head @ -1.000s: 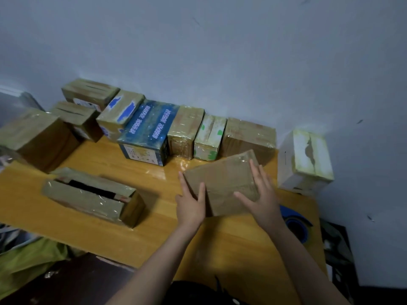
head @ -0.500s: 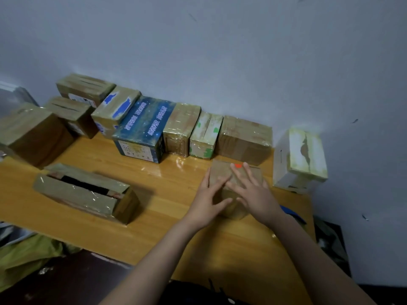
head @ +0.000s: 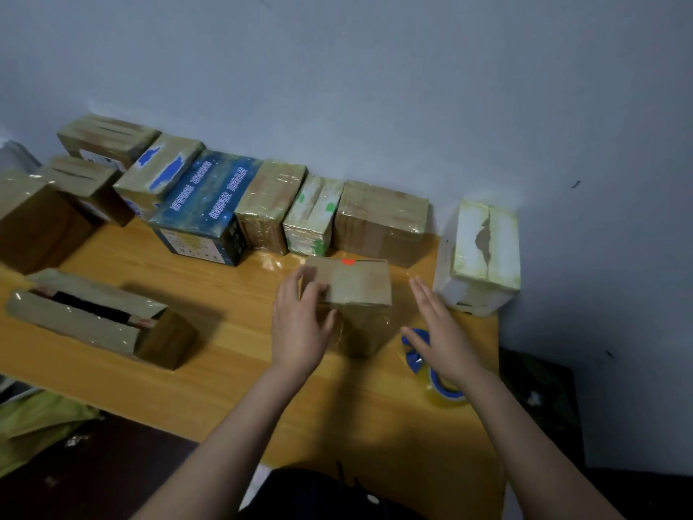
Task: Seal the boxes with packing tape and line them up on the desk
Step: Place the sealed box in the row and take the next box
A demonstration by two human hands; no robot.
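Two hands work at a small brown box (head: 356, 290) standing on the wooden desk (head: 232, 369), just in front of the row of taped boxes (head: 270, 204) along the wall and near the white box (head: 483, 257) on the right. The left hand (head: 300, 328) holds the box's upper left corner, fingers curled over the top and thumb against the front. The right hand (head: 442, 332) hovers apart from it, fingers straight, above the blue tape roll (head: 448, 394).
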